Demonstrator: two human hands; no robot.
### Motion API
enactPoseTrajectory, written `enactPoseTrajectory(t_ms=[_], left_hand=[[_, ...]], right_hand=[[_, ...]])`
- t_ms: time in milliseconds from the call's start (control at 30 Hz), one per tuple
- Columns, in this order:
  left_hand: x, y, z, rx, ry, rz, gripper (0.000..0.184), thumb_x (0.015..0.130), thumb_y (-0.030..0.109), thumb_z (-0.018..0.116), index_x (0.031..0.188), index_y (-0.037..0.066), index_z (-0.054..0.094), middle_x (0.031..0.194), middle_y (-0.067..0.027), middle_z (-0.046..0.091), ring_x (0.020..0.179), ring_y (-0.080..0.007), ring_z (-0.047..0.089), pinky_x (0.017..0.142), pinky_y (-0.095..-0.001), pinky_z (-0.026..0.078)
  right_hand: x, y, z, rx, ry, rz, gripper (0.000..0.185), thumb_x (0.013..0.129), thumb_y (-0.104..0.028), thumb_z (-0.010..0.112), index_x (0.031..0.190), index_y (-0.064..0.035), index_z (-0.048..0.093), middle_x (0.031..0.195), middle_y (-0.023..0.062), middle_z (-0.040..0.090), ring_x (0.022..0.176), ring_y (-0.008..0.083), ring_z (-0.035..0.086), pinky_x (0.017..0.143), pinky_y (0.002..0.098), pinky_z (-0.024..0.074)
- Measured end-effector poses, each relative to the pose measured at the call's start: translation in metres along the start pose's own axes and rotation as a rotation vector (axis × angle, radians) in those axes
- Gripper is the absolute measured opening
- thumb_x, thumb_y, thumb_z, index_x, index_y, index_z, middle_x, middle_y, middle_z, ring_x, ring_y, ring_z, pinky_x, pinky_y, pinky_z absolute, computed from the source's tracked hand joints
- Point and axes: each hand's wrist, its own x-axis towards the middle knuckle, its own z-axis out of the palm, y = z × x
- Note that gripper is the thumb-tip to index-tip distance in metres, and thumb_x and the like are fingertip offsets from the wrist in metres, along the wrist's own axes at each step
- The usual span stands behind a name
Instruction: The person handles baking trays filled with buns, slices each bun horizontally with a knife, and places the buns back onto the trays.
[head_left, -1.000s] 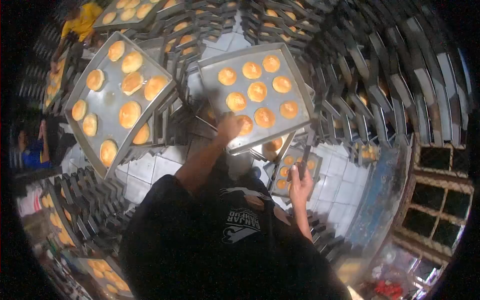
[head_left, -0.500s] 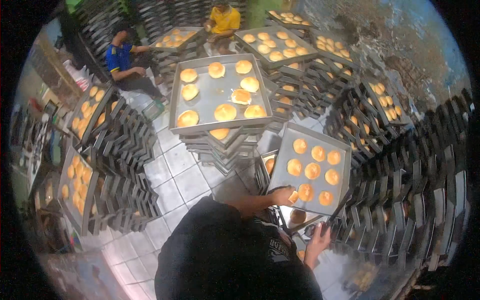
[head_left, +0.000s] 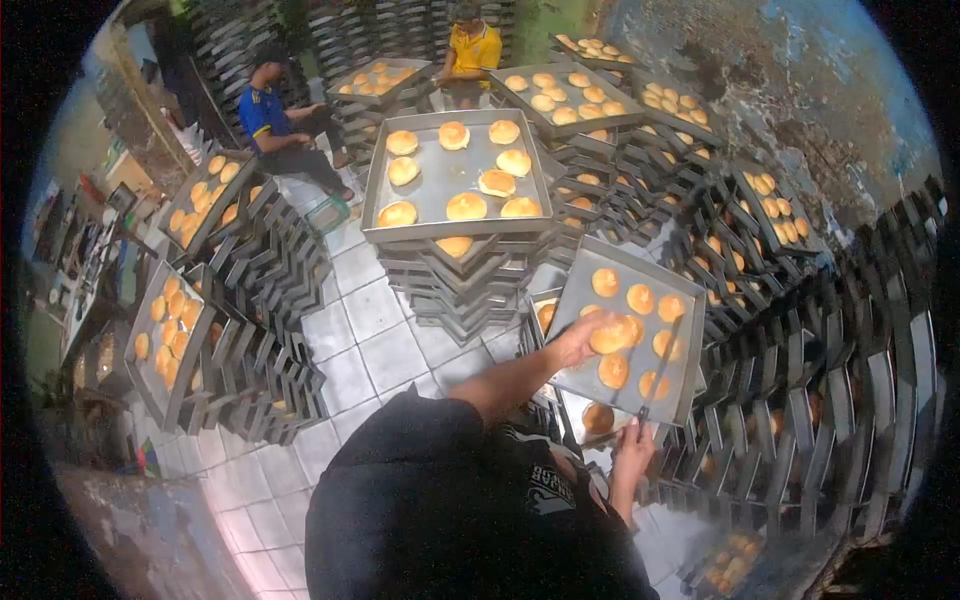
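My left hand (head_left: 577, 341) reaches over a square metal tray (head_left: 570, 383) of round golden buns, fingers closed on a bun (head_left: 608, 338) near the tray's middle. In my right hand (head_left: 632, 452), at the tray's near edge, is the handle of a long, thin-bladed knife (head_left: 664, 368). Its blade points up and away across the tray's right side. Other buns, such as one at the far left (head_left: 604, 282), lie on the tray. Part of a lower tray shows under it, with a darker bun (head_left: 598, 418).
Ahead, a larger tray (head_left: 440, 185) of buns tops a stack of trays. More tray stacks stand left (head_left: 290, 350) and right (head_left: 800, 410). A person in blue (head_left: 268, 115) and another in yellow (head_left: 474, 50) sit at the back. White floor tiles (head_left: 365, 310) show between stacks.
My left hand has moved up and inward over the tray, from its near-left edge to the middle buns. The knife blade has swung over the tray's right side. The view has shifted slightly.
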Motion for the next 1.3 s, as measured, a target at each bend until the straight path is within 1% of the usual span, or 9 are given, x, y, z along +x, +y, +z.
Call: enactPoseTrajectory(t_ms=[100, 167, 267, 400, 533, 867, 1100, 1167, 1300], left_hand=[[-0.004, 0.018, 0.026, -0.286, 0.096, -0.064, 0.043, 0.101, 0.043, 0.058, 0.128, 0.009, 0.059, 0.122, -0.0058, 0.068, 0.115, -0.0208, 0.066, 0.099, -0.0395, 0.054], [0.013, 0.015, 0.024, -0.291, 0.176, -0.058, 0.046, 0.099, 0.046, 0.06, 0.127, 0.009, 0.06, 0.122, -0.0056, 0.068, 0.113, -0.0218, 0.067, 0.099, -0.041, 0.053], [0.025, 0.011, 0.035, -0.348, 0.157, 0.024, 0.045, 0.093, 0.049, 0.066, 0.116, 0.011, 0.066, 0.112, -0.0048, 0.072, 0.101, -0.0222, 0.069, 0.093, -0.0401, 0.055], [0.035, 0.026, 0.064, -0.363, 0.151, -0.021, 0.038, 0.092, 0.05, 0.067, 0.104, 0.015, 0.071, 0.098, -0.0024, 0.074, 0.089, -0.0216, 0.071, 0.084, -0.0385, 0.057], [0.042, 0.034, 0.072, -0.354, 0.099, -0.032, 0.036, 0.093, 0.052, 0.065, 0.099, 0.017, 0.071, 0.093, -0.0006, 0.074, 0.085, -0.0201, 0.07, 0.08, -0.0377, 0.057], [0.065, 0.031, 0.079, -0.349, 0.027, -0.048, 0.044, 0.093, 0.052, 0.066, 0.107, 0.011, 0.068, 0.098, -0.005, 0.073, 0.09, -0.0228, 0.069, 0.086, -0.0404, 0.054], [0.056, 0.022, 0.086, -0.23, 0.014, -0.079, 0.042, 0.092, 0.049, 0.068, 0.107, 0.01, 0.068, 0.097, -0.005, 0.072, 0.087, -0.0215, 0.069, 0.081, -0.0376, 0.056], [0.046, 0.016, 0.094, -0.249, -0.005, -0.11, 0.041, 0.093, 0.048, 0.068, 0.107, 0.01, 0.068, 0.097, -0.005, 0.072, 0.086, -0.0213, 0.069, 0.08, -0.0371, 0.056], [0.056, 0.015, 0.089, -0.295, 0.028, -0.06, 0.039, 0.093, 0.045, 0.068, 0.106, 0.008, 0.067, 0.096, -0.0059, 0.072, 0.085, -0.022, 0.069, 0.08, -0.0382, 0.057]], right_hand=[[-0.012, -0.015, 0.007, 0.138, -0.012, 0.088, 0.015, 0.103, -0.02, 0.056, 0.109, -0.0058, 0.059, 0.072, -0.0022, 0.054, 0.057, 0.0051, 0.047, 0.047, 0.0226, 0.0345], [-0.019, -0.032, 0.017, 0.172, -0.001, 0.054, 0.015, 0.103, -0.024, 0.056, 0.098, -0.0106, 0.056, 0.068, -0.0039, 0.052, 0.05, 0.0028, 0.04, 0.043, 0.0209, 0.0291], [-0.016, -0.036, 0.013, 0.142, -0.011, -0.053, 0.016, 0.104, -0.021, 0.055, 0.108, -0.0067, 0.058, 0.069, -0.0036, 0.05, 0.053, 0.0057, 0.043, 0.045, 0.0226, 0.032], [-0.02, -0.077, 0.013, -0.031, 0.018, -0.152, 0.04, 0.102, -0.019, 0.057, 0.138, -0.0015, 0.055, 0.084, 0.0014, 0.065, 0.069, 0.0055, 0.053, 0.061, 0.0236, 0.0445], [-0.025, -0.101, 0.027, -0.179, 0.046, -0.227, 0.052, 0.1, -0.019, 0.059, 0.148, -0.0019, 0.047, 0.084, 0.0076, 0.068, 0.079, 0.0127, 0.063, 0.078, 0.0307, 0.0522], [-0.028, -0.104, 0.034, -0.375, 0.094, -0.303, 0.051, 0.098, -0.018, 0.057, 0.145, -0.0004, 0.049, 0.079, 0.0134, 0.068, 0.074, 0.0181, 0.066, 0.074, 0.0332, 0.0529], [-0.028, -0.109, 0.032, -0.263, 0.084, -0.214, 0.05, 0.098, -0.019, 0.058, 0.145, -0.001, 0.05, 0.078, 0.0123, 0.068, 0.074, 0.0188, 0.066, 0.073, 0.0325, 0.0529], [-0.016, -0.122, 0.029, -0.285, 0.051, -0.163, 0.053, 0.1, -0.024, 0.056, 0.148, -0.0028, 0.046, 0.079, 0.0074, 0.067, 0.072, 0.0129, 0.061, 0.071, 0.031, 0.0508], [-0.016, -0.129, 0.025, -0.342, 0.022, -0.178, 0.052, 0.101, -0.025, 0.055, 0.147, -0.0029, 0.047, 0.075, 0.0097, 0.068, 0.071, 0.0185, 0.065, 0.074, 0.0344, 0.053]])
